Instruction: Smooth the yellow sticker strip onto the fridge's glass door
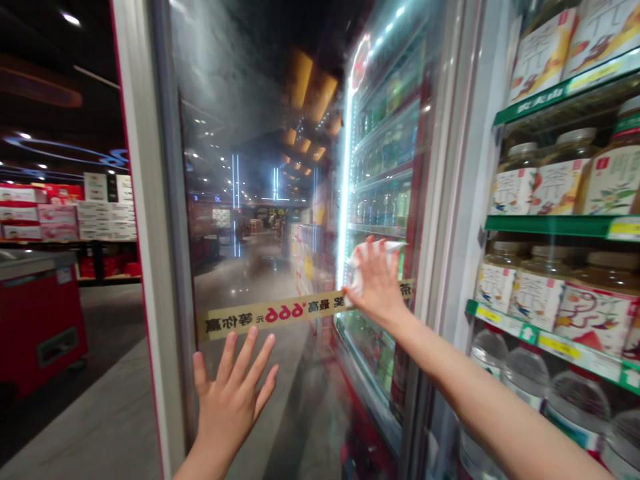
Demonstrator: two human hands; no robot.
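A glass door with a pale metal frame stands in front of me, hazy in its upper left part. Across the glass runs a yellow strip with mirrored lettering and red digits. My left hand lies against the lower left of the pane, fingers spread and holding nothing. Higher and to the right, my right hand presses a white cloth or tissue to the glass, over the strip's right part. Its fingers are stretched out on top of the cloth.
Shelves with green edges hold several bottles at the right. A red chest on wheels stands at the left, with stacked boxes behind it. Lit drink shelves show in the glass as a reflection.
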